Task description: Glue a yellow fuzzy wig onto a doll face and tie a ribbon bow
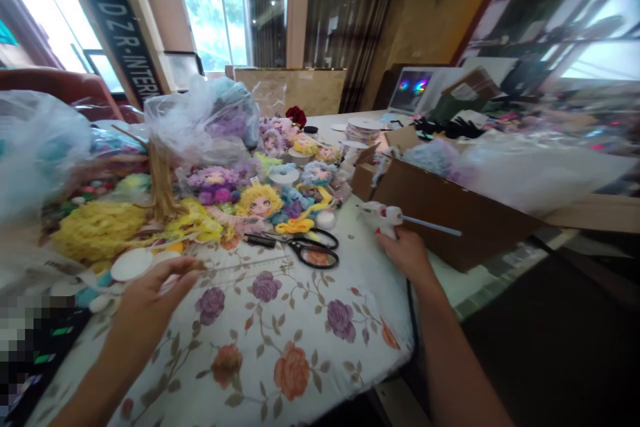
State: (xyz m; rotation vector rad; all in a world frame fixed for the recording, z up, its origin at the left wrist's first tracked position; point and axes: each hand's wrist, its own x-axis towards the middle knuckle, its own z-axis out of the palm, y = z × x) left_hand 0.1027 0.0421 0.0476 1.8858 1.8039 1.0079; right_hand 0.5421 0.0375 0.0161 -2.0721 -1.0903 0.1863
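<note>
My right hand (pixel 407 253) is wrapped around the handle of a white glue gun (pixel 383 213) at the table's right edge. A pale glue stick (pixel 433 224) sticks out of the gun's back end, toward the right. On the left, my left hand (pixel 153 290) is above the floral tablecloth (pixel 265 333), thumb and forefinger pinched together. Something small and brownish shows at the fingertips, too small to make out. Between the hands lie black-handled scissors (pixel 315 250), a dark pen-like tool (pixel 259 240) and a clear ruler (pixel 250 268).
Yellow-haired doll face (pixel 259 201), yellow fluffy yarn (pixel 100 230) and white discs (pixel 131 265) crowd the table's left and middle. Behind them stand a tan bundle of stems (pixel 163 177) and plastic bags (pixel 205 113). A cardboard box (pixel 450 213) sits right of the glue gun.
</note>
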